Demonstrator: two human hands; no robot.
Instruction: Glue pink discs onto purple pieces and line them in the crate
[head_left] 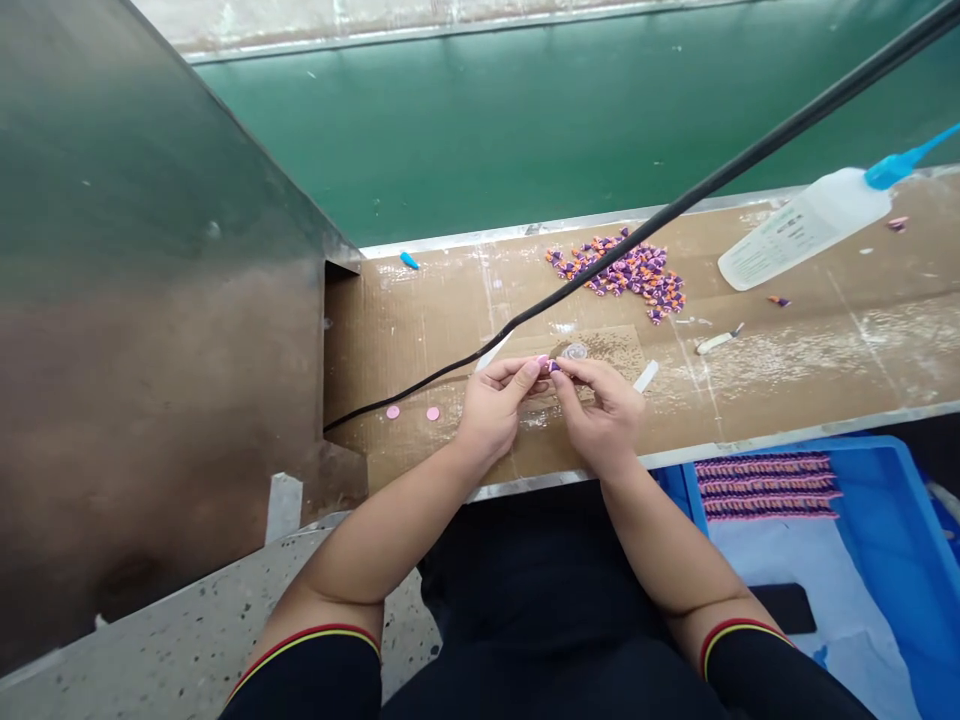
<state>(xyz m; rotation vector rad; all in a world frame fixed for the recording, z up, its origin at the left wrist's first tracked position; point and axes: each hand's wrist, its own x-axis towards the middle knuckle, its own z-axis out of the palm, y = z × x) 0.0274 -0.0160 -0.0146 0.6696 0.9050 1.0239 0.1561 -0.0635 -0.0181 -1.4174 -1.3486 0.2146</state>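
Over the cardboard-covered bench, my two hands meet fingertip to fingertip. My left hand [493,408] is closed in a pinch on a small pink piece [541,360], mostly covered by the fingers. Between the thumb and finger of my right hand [606,412] is a small purple-and-white piece [553,367]. The two pieces are close together; whether they touch I cannot tell. Just beyond the fingers lies a clear round blob or dish [574,351]. Two flat pink discs [433,413] rest left of my left hand. A heap of small purple, orange and pink pieces [637,270] lies farther back.
A black cable [517,322] crosses above the cardboard [442,320]. On the right lie a white squeeze bottle [810,225] and a small white-handled tool [718,342]. A blue cap [409,260] lies back left. A blue tray [874,480] holds rows of pieces and a black phone-like object [784,608]. A metal panel [165,330] stands left.
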